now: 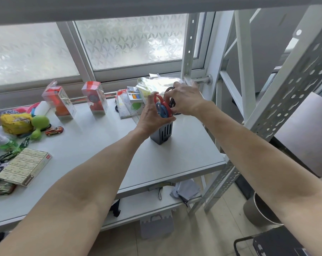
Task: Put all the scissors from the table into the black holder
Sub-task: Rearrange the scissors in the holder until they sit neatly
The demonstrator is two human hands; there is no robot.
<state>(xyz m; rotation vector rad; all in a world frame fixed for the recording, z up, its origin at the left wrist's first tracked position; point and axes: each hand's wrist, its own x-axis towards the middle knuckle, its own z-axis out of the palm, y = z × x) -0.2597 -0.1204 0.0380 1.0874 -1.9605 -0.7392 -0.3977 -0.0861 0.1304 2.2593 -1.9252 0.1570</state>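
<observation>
The black slotted holder (162, 133) stands on the white table (105, 145), right of centre. Red-handled scissors (163, 103) and blue-handled scissors (161, 110) stick up out of its top. My left hand (150, 118) wraps around the holder's upper part and the red and blue handles. My right hand (183, 100) holds a pair of black-handled scissors (170, 95) just above the holder's right side; their blades are hidden behind my fingers and the other handles.
Two clear toy boxes (94, 97) stand at the back. Toys, a small red car (54, 131) and a flat card box (25, 166) crowd the left side. A plastic bag (156, 84) lies behind the holder. A perforated metal rack post (278, 100) rises close on the right.
</observation>
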